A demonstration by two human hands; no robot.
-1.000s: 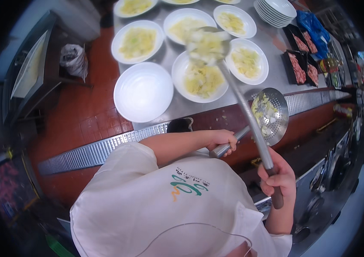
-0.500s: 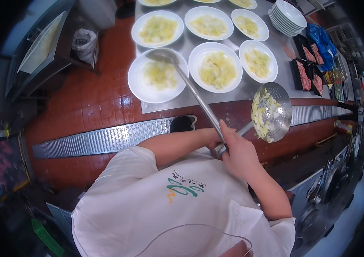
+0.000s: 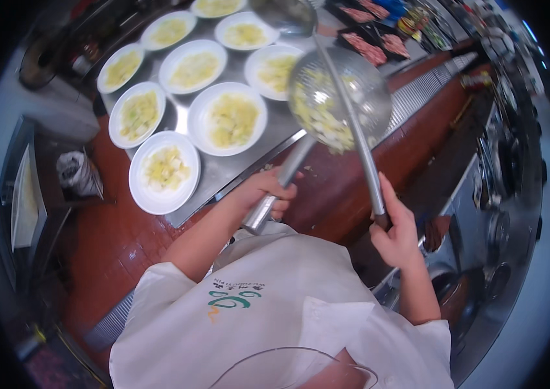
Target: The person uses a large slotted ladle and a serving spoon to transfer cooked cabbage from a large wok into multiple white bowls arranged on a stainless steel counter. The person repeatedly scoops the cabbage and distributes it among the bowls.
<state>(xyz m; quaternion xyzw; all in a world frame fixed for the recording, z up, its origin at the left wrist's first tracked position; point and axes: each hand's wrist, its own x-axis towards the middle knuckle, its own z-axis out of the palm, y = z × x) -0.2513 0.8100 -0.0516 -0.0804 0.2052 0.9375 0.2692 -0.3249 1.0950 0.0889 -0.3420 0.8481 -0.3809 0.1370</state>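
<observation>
My left hand (image 3: 274,192) is wrapped round the thick metal handle of a perforated strainer (image 3: 375,97). Pale yellow-green chopped cabbage (image 3: 330,126) lies in the strainer, which hangs at the table's near edge. In my right hand (image 3: 397,227) is the dark grip of a long steel ladle (image 3: 357,129). Its shaft crosses in front of the strainer, and its blurred bowl hangs over the far part of the table. Closest to my left forearm, a white plate (image 3: 140,189) of cabbage sits at the table's near left corner.
Several more white plates (image 3: 257,139) of cabbage cover the steel table (image 3: 178,217). Black trays of raw meat (image 3: 366,47) stand at the far right. A metal floor grate (image 3: 434,84) runs across the red tiles (image 3: 103,259). Pans and a stove counter (image 3: 498,227) lie to my right.
The ladle has swung right and away from the near left plate. My hands, close together before, are now apart. The strainer appears raised toward the table, and the whole view has turned.
</observation>
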